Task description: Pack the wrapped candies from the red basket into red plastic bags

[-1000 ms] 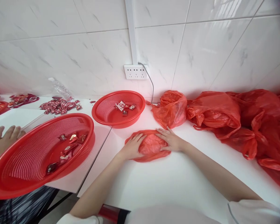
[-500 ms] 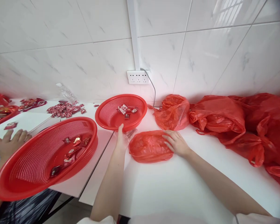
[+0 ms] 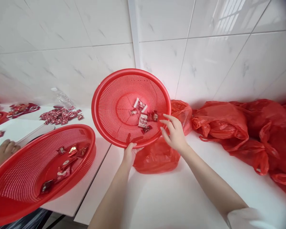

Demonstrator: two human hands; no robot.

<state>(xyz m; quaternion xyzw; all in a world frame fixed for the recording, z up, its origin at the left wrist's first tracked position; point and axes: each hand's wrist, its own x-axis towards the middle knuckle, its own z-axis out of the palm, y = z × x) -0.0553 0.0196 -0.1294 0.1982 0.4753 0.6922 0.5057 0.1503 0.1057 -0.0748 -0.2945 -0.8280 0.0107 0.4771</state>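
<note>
A round red mesh basket (image 3: 109, 101) is lifted and tilted toward me. Several small wrapped packets (image 3: 143, 119) lie toward its lower right side. My left hand (image 3: 130, 155) grips the near rim, its thumb over the edge and the other fingers partly hidden beneath. Beside the right rim, my right hand (image 3: 175, 132) has its fingers apart and slightly bent, the tips at the basket's edge; whether they touch it I cannot tell. Below the basket an open red plastic bag (image 3: 157, 159) rests on the white table (image 3: 171, 197), its back part covered by the basket.
At left stands a larger tilted red basket (image 3: 21, 178) with several wrapped pieces; another person's hand (image 3: 3, 154) is behind it. Small red packets (image 3: 59, 115) and a clear plastic bottle (image 3: 63, 98) lie near the wall. Filled red bags (image 3: 221, 122) line the right side.
The small basket has risen off the table and tipped toward me, its packets sliding to the lower right. My left hand has closed on its rim. My right hand has left the bag's edge.
</note>
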